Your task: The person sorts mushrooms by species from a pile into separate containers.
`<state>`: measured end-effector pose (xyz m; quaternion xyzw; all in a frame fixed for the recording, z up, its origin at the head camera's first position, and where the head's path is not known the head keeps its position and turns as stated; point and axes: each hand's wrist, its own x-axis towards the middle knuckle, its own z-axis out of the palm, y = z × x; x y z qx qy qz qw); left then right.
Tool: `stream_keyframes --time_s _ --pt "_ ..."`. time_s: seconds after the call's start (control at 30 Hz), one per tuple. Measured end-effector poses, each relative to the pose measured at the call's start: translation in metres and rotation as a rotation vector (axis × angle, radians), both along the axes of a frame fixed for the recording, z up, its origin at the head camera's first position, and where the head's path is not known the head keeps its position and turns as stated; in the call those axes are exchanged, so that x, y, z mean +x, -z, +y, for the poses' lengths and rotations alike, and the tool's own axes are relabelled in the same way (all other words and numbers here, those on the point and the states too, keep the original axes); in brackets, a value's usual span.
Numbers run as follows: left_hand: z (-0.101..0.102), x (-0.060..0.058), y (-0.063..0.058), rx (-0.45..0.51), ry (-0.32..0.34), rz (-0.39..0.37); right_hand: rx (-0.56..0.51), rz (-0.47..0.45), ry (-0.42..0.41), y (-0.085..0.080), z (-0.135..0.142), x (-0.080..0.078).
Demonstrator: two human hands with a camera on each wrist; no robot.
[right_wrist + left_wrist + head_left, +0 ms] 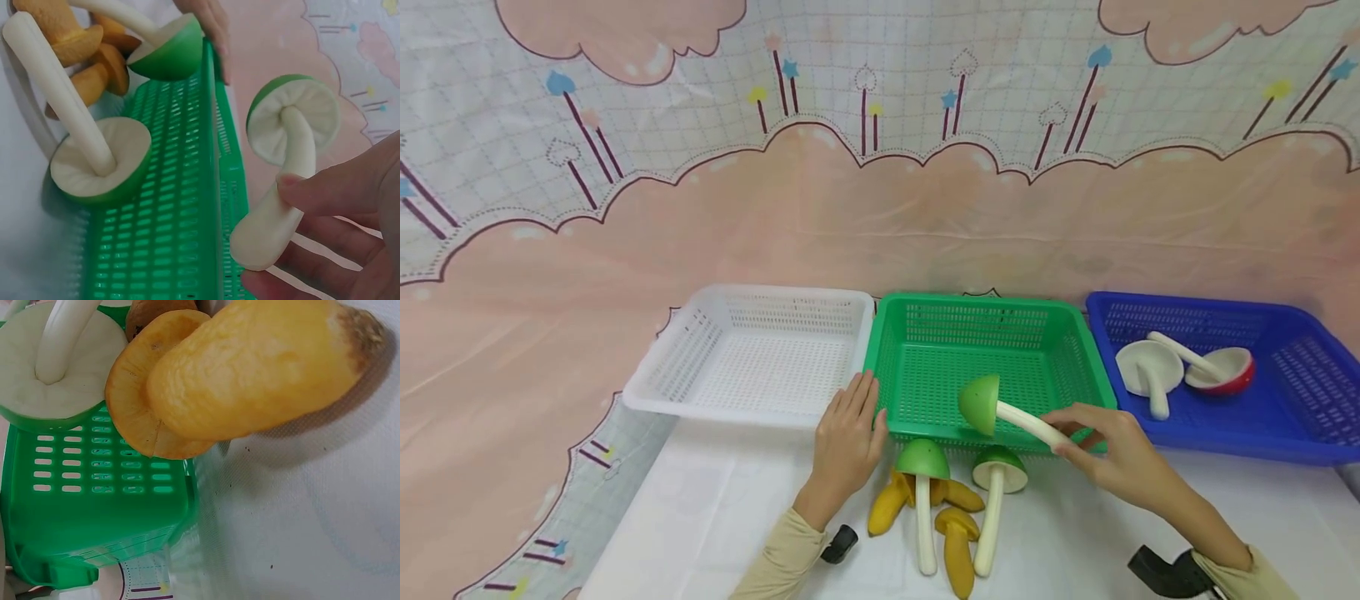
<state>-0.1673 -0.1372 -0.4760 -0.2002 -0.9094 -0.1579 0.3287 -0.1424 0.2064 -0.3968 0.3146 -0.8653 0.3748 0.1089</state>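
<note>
My right hand (1108,454) pinches a green-capped toy mushroom (979,406) by its white stem, over the front part of the green basket (880,350). In the right wrist view, thumb and fingers close on the stem's lower part. My left hand (848,433) lies with straight fingers at the green basket's left front corner, beside the white basket (700,408). Two more green-capped mushrooms (923,460) (1000,473) lie in front of the green basket. Around them are several yellow-brown mushrooms (958,554); a large yellow one (244,375) fills the top of the left wrist view.
To the right, a blue basket (1285,425) holds a red-capped mushroom (1238,379) and another white-stemmed mushroom (1150,371). The three baskets stand in a row on a white-covered table (737,475). A patterned cloth (850,225) hangs behind them.
</note>
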Motion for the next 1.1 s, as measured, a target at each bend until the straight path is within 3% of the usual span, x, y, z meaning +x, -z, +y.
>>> stream_keyframes --time_s 0.73,1.1 --pt "0.000 0.000 -0.003 -0.004 -0.010 -0.018 0.066 -0.024 -0.030 0.001 -0.010 -0.039" --pt "0.001 -0.001 -0.001 -0.013 -0.014 -0.024 0.124 -0.168 0.017 0.013 -0.014 -0.055"
